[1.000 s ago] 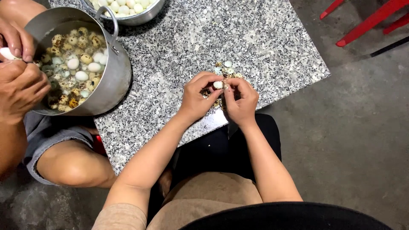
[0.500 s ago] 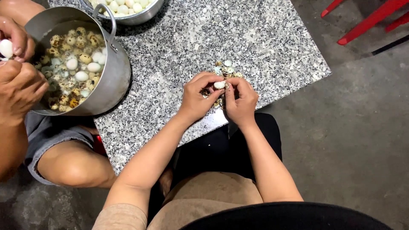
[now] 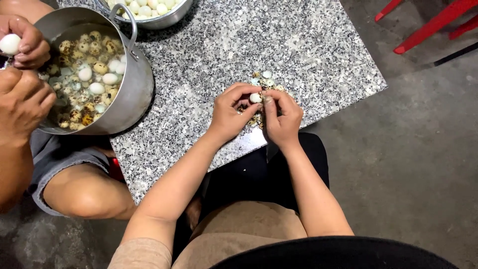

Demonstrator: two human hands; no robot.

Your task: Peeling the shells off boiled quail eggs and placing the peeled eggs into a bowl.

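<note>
My left hand [image 3: 230,110] and my right hand [image 3: 282,115] meet over the near edge of a speckled granite slab [image 3: 209,55]. Together they pinch a small white quail egg [image 3: 255,97] between their fingertips. Just beyond my fingers lies a little heap of speckled shell bits [image 3: 264,79], with more shell under my hands.
A steel pot [image 3: 134,94] of water with several speckled and peeled eggs stands at the left. A steel bowl [image 3: 169,20] of peeled eggs sits at the slab's far edge. Another person's hands [image 3: 22,74] hold a peeled egg [image 3: 10,44] over the pot. Red chair legs [image 3: 428,22] stand at top right.
My hands stay in place, working the egg. The other person's upper hand has lifted a white peeled egg into clearer view at the left edge.
</note>
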